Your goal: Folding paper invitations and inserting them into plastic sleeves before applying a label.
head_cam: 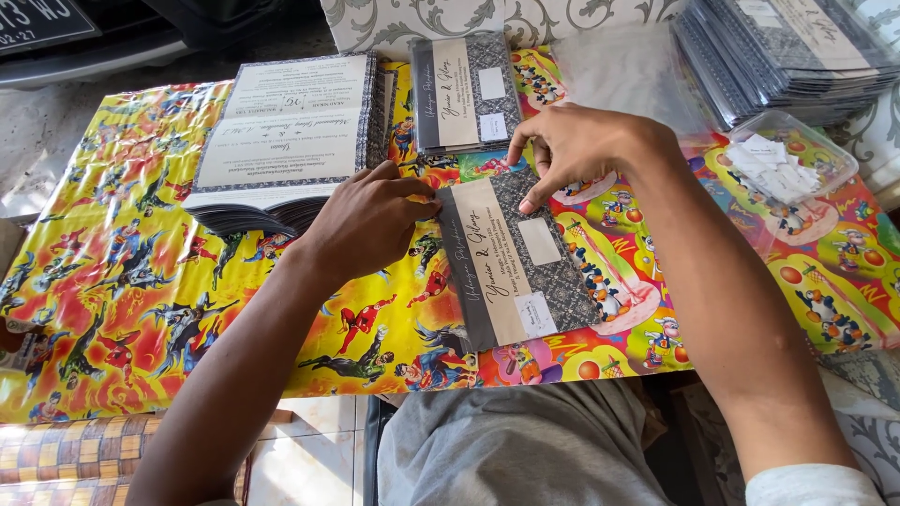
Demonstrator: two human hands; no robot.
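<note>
A grey patterned card (514, 258) is pinched at its top edge by the left hand (367, 223) and right hand (572, 148) on the cartoon-covered worktop (112, 281).

Both forearms are bare, a white sleeve (811, 485) edge shows at five o'clock, and grey trousers (516, 445) cover the lap.
</note>
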